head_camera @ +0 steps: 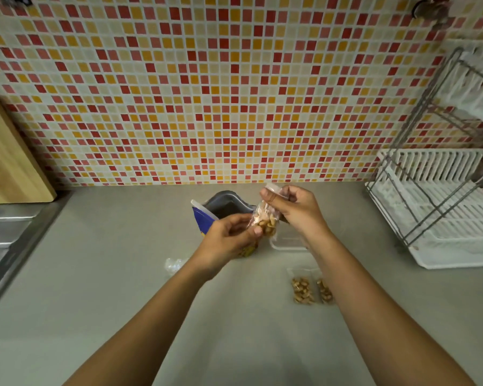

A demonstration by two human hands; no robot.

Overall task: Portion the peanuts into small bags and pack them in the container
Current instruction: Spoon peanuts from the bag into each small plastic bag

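A small clear bag of peanuts (265, 218) hangs above the counter between both hands. My right hand (296, 208) pinches its top edge. My left hand (229, 238) holds its lower part from the left. Behind them stands the large peanut package (207, 215), blue and white outside, dark inside, with its mouth agape. A clear plastic container (287, 242) sits on the counter under my right wrist, partly hidden. Two filled small bags (303, 291) (325, 292) lie side by side near my right forearm. More peanuts (247, 250) show under my left hand.
A crumpled clear plastic piece (175, 264) lies left of my left wrist. A white dish rack with a metal frame (441, 207) fills the right side. A wooden cutting board (9, 162) leans at the left wall above a steel sink edge (9, 243).
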